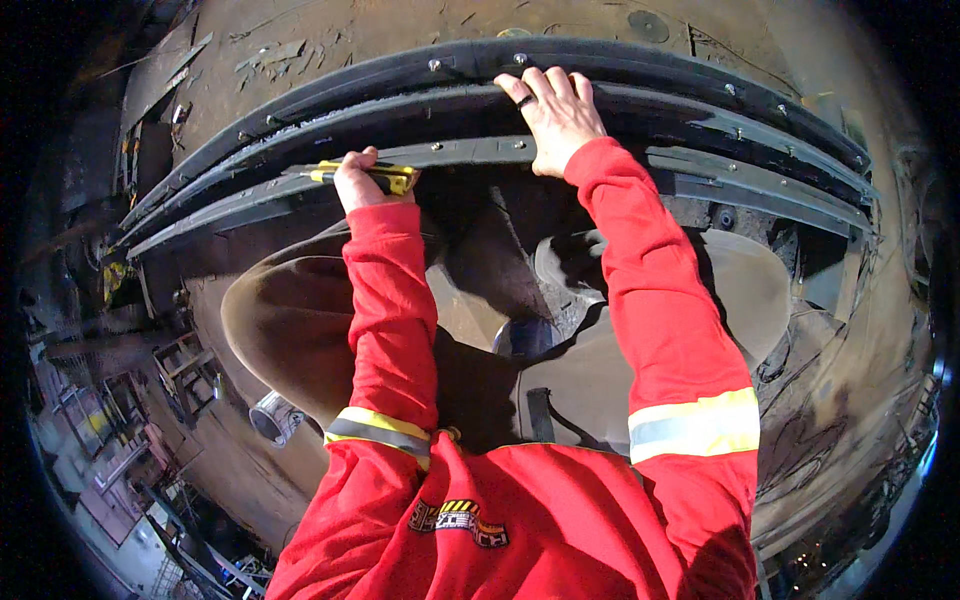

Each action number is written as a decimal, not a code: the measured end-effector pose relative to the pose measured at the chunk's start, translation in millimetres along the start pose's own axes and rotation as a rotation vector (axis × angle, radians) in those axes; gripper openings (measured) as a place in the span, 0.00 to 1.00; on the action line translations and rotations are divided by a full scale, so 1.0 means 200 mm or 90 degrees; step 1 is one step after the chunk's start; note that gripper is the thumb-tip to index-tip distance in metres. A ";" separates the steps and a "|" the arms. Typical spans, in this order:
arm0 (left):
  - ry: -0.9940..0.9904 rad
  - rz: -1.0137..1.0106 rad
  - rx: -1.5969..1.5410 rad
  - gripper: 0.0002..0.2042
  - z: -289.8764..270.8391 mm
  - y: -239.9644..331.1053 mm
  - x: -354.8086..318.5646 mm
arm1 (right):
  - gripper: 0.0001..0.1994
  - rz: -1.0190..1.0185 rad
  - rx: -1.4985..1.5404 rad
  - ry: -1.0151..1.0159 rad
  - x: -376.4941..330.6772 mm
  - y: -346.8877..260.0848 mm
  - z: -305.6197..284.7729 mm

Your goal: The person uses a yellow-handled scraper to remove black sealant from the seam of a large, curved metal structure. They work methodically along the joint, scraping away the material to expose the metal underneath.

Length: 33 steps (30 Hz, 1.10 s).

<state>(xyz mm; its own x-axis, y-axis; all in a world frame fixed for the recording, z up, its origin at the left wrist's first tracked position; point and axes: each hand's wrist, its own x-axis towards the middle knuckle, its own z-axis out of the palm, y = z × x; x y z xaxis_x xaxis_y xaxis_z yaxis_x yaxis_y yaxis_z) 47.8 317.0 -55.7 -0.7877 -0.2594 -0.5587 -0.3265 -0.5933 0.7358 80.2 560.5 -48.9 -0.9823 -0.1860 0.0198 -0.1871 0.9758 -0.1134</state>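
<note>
Closed around a yellow and black utility knife (397, 181), my left hand (362, 180) is at the nearest of several long dark strips. The knife's narrow grey tip points left, and my fingers cover the middle of its handle. My right hand (557, 115) rests across the dark strips with its fingers stretched toward the far one and its thumb on the near side. The far strip (330, 88), middle strip (330, 122) and near strip (465, 150) run side by side from left to right, with bolts (435, 65) standing along them.
My legs in brown trousers (290, 310) are bent below the strips. Scraps (275, 55) lie on the brown floor beyond. A can-like container (272, 418) is by my left leg. At the left stand a small frame (185, 365) and clutter.
</note>
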 end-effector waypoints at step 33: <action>-0.462 0.477 1.034 0.16 0.16 0.38 -0.43 | 0.24 0.543 1.378 -0.209 -0.17 -0.56 -0.01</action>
<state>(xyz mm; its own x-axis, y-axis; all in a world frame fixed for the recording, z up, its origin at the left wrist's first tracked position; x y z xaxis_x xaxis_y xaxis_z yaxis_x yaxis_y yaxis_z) 73.7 318.3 60.5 -0.8705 0.4852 -0.0822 0.3667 0.7510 0.5491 134.2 458.5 -34.4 -0.7355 -0.1762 -0.6542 0.5950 -0.6297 -0.4994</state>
